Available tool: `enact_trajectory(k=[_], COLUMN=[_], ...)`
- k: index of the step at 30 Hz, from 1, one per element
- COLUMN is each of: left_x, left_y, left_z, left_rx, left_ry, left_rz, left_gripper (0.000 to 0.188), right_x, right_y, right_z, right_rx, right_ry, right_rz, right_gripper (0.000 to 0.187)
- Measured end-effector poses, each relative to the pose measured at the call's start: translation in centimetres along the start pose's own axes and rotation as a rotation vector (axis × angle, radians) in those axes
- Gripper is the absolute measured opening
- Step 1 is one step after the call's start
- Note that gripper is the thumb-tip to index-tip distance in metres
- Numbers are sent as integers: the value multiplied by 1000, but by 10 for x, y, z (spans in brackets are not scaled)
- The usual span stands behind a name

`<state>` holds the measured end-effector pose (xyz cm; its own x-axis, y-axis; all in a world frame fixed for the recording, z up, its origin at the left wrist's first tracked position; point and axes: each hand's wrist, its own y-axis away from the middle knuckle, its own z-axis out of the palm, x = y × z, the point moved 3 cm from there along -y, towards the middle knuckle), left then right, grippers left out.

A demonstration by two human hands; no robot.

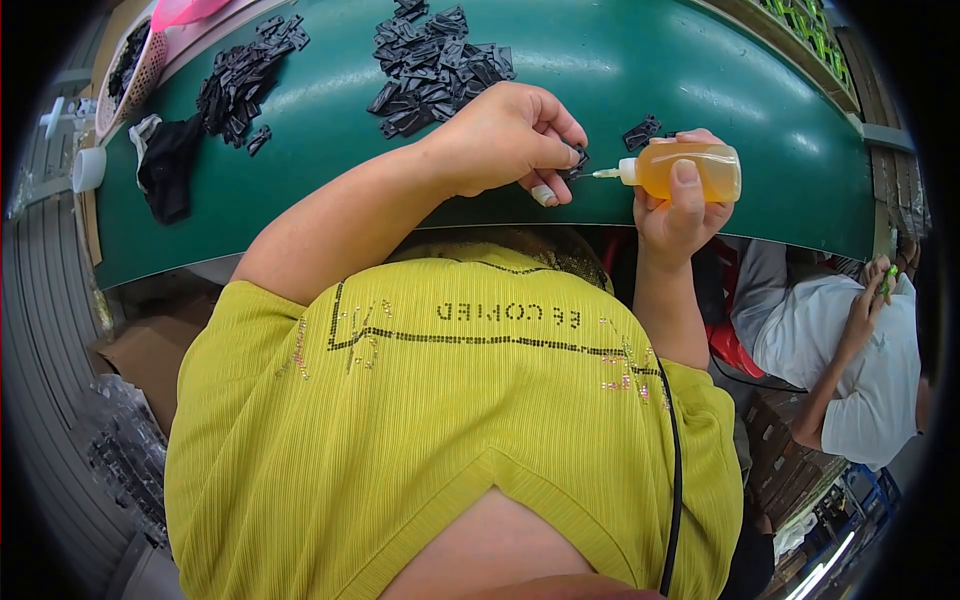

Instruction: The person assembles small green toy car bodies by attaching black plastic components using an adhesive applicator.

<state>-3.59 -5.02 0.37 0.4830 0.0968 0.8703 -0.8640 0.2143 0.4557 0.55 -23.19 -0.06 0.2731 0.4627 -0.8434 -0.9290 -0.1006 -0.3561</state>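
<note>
My left hand pinches a small black plastic part between thumb and fingers, and one of its fingertips has a pale wrapping. In my right hand is a clear squeeze bottle of amber liquid, lying on its side. The bottle's thin nozzle points left, with its tip close by the black part; whether they touch I cannot tell. Just beyond the bottle lie a few more black parts on the green table. A large heap of the same parts sits beyond my left hand.
Another heap of black parts is at the left, near a black cloth and a white round container. A basket stands at the far left corner. Bright green pieces fill a tray at far right. A co-worker sits at right.
</note>
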Motion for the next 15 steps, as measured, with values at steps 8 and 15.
enact_trajectory(k=[8,15], left_x=[-1,-1], left_y=[-1,-1], left_z=[0,-1], left_rx=[5,12], left_ry=[-3,-15], left_rz=[-8,-6], left_gripper=[28,28], right_x=[3,7], right_y=[0,0], right_z=[-1,-3], right_rx=[-100,-144], right_ry=[71,158], right_rz=[-10,-59], right_gripper=[24,25])
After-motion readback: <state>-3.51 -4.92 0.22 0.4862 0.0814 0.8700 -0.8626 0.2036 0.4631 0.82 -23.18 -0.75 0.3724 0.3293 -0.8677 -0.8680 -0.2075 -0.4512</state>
